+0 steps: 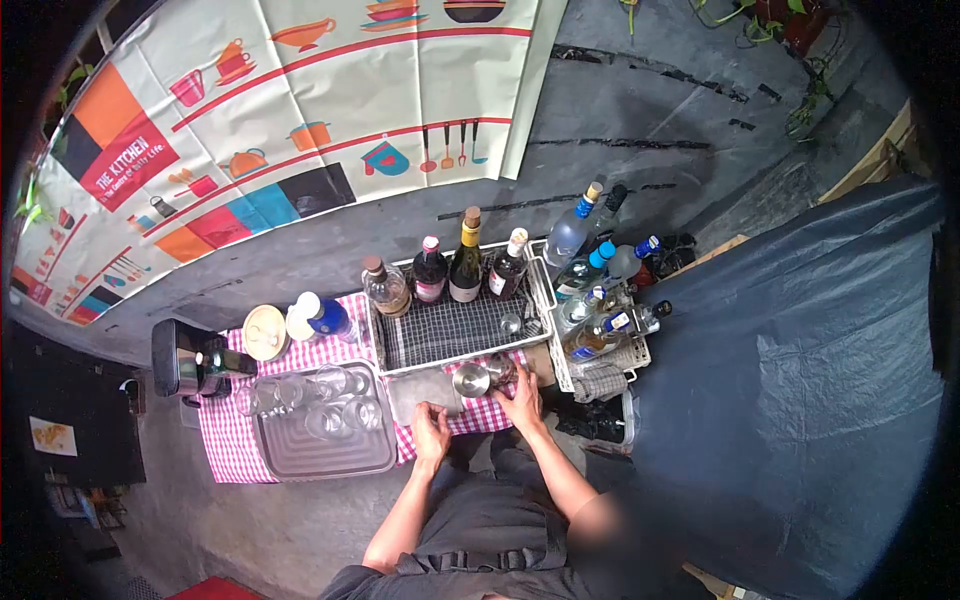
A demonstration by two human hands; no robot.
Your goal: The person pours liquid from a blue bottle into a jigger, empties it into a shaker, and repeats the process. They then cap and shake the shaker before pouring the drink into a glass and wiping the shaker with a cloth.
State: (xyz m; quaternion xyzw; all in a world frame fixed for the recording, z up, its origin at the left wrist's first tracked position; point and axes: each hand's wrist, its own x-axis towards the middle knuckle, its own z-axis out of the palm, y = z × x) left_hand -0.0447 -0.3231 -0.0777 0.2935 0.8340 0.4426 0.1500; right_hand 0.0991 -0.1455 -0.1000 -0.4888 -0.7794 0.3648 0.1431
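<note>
My left hand [431,436] is closed near the front edge of the table, and whatever its fingers hold is too small to make out. Farther right, my right hand [522,402] reaches to a glass [499,369], its fingers around the near side. A round metal cup [471,380] stands just left of that glass, close to my right fingertips. Under both hands lie a grey board [415,392] and a pink checked cloth [481,417]. Behind them is a white wire basket [430,346] with several bottles and a small glass [510,323].
A grey tray [300,462] holding several glasses is at the left. Beyond it are a black container [174,357], a pale bowl [265,332] and a blue bottle [326,315]. At the right, a second white rack [563,371] carries several bottles.
</note>
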